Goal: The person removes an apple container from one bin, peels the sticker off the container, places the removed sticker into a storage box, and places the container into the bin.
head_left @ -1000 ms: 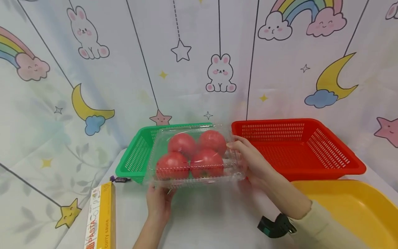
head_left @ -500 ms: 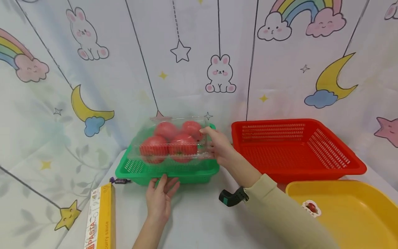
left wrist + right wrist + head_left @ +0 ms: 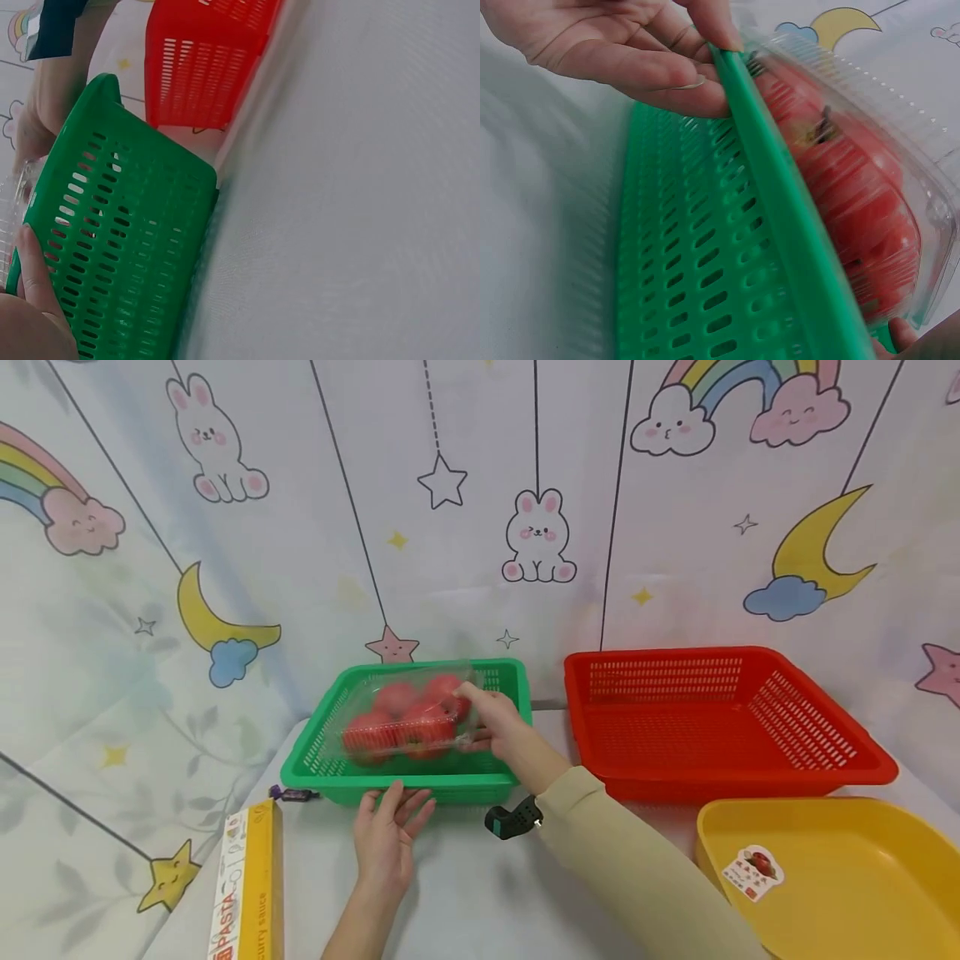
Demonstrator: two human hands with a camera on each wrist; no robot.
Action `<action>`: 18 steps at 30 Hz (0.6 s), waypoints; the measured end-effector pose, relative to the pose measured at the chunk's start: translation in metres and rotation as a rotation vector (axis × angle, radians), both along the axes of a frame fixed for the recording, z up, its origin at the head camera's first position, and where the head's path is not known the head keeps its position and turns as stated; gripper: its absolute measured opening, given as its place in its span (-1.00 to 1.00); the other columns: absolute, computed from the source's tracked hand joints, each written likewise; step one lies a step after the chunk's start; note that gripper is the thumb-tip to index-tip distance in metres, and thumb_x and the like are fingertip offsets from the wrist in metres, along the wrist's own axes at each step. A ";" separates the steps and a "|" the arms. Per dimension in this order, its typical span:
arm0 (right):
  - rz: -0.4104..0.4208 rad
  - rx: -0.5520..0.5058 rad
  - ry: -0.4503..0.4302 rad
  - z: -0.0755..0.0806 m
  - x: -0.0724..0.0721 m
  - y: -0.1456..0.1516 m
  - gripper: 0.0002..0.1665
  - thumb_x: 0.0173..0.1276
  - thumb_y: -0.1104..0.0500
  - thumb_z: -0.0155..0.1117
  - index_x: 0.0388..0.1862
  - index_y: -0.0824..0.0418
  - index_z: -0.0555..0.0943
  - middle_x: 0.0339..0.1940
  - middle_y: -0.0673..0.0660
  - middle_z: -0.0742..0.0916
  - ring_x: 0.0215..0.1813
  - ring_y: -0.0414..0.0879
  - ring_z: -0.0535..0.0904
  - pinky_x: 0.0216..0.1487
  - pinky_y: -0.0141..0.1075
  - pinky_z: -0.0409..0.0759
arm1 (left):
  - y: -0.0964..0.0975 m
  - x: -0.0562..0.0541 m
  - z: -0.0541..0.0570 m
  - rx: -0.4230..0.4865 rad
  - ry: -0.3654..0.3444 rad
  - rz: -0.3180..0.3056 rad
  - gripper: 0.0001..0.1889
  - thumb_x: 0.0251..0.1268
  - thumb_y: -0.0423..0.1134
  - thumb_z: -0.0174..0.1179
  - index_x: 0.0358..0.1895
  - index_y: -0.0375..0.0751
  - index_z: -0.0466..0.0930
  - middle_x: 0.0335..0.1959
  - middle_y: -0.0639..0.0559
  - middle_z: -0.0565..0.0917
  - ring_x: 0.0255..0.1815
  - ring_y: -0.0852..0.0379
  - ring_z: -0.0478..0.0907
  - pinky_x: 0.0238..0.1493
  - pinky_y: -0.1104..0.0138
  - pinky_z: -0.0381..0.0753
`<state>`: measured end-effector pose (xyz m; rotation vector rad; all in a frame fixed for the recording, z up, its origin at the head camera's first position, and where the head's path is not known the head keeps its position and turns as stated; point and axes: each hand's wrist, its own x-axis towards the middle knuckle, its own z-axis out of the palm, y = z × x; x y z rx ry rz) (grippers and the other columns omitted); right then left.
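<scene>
My right hand grips the right end of a clear plastic clamshell box, thumb on top. Several red tomatoes sit inside the box. The box hangs tilted within the green basket; I cannot tell whether it touches the basket's floor. My left hand holds the basket's front rim. In the right wrist view, one fingertip presses on top of the rim while other fingers lie under its outer side. Only a small part of the right hand shows there, at the lower right corner.
A red basket stands to the right, with a yellow tray in front of it. A tomato label lies in the tray. At left are a pasta box and a small purple-wrapped candy. A patterned cloth hangs behind.
The right hand has carried the clamshell box left and down into the green basket. The left hand has let go of the box and moved to the basket's front rim.
</scene>
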<state>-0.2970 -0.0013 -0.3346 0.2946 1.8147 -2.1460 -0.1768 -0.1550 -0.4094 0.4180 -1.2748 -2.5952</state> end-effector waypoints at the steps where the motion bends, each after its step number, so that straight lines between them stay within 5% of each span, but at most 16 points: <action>1: 0.006 0.013 -0.003 -0.002 -0.001 -0.002 -0.09 0.22 -0.08 0.35 0.48 0.24 0.29 0.17 0.44 0.57 -0.15 0.25 0.68 -0.29 -0.01 0.74 | 0.000 0.000 0.000 0.006 -0.002 0.003 -0.80 0.60 -0.25 0.05 -0.01 -0.31 0.29 -0.27 -0.11 0.67 -0.21 0.02 0.76 -0.06 0.13 0.69; 18: 0.012 0.016 -0.107 -0.020 -0.013 -0.016 -0.20 0.45 0.12 0.26 0.55 0.33 0.19 0.47 0.45 0.30 0.34 0.47 0.35 0.19 0.28 0.48 | 0.002 0.001 -0.002 0.007 0.015 0.020 -0.81 0.59 -0.24 0.06 0.02 -0.29 0.32 -0.22 -0.12 0.69 -0.20 0.05 0.75 -0.08 0.18 0.70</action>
